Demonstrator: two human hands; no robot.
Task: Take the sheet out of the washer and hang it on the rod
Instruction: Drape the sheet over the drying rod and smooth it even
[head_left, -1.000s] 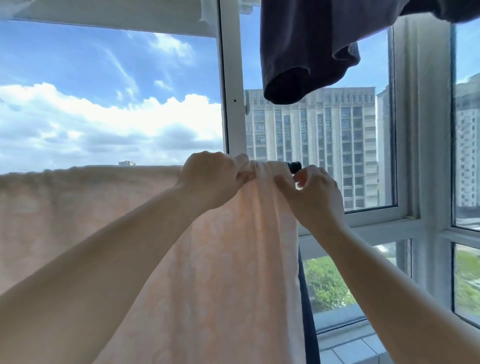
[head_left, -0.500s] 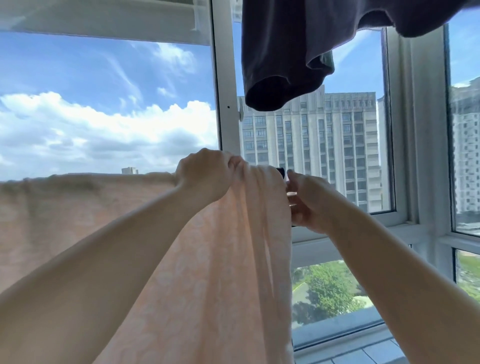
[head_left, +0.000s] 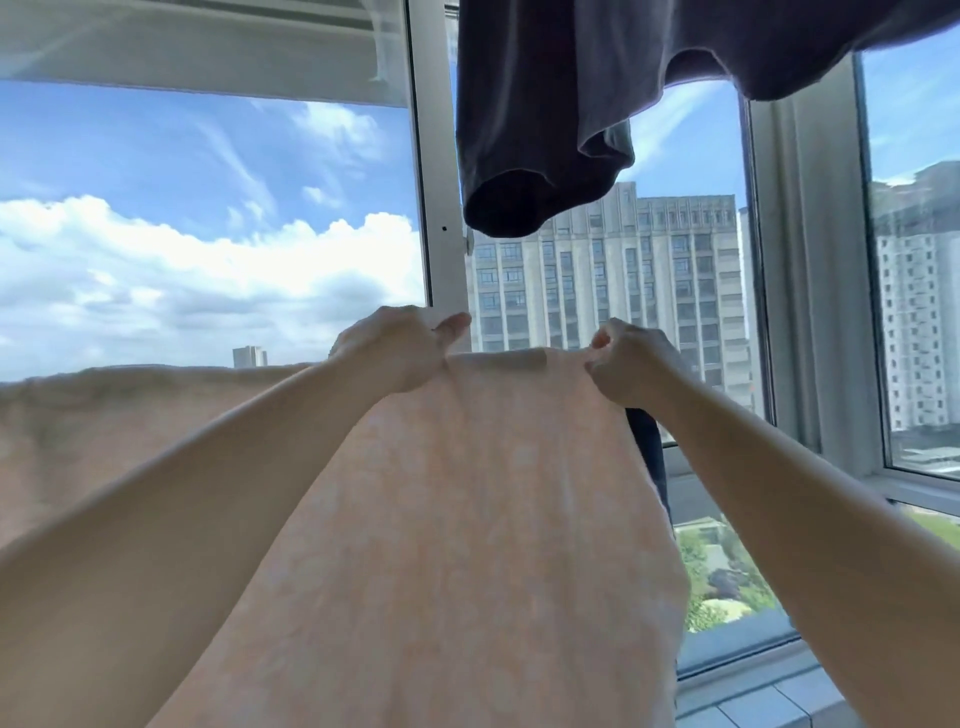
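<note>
A pale peach patterned sheet (head_left: 483, 519) hangs over a horizontal rod in front of the window; the cloth hides the rod. The sheet runs from the left edge of view to just past the middle. My left hand (head_left: 395, 348) grips the sheet's top fold, thumb pointing right. My right hand (head_left: 631, 361) pinches the top fold near the sheet's right edge. Between the two hands the fold lies flat and stretched. The washer is out of view.
A dark grey garment (head_left: 550, 119) hangs from above, its sleeve dangling just over my hands. White window frames (head_left: 441, 208) stand behind the rod. A dark cloth strip (head_left: 649, 447) hangs behind the sheet's right edge. A tiled sill (head_left: 753, 701) lies below right.
My hands have moved apart along the top of the sheet. The bunched folds between them have been spread flat toward the right, and the dark rod end is now covered.
</note>
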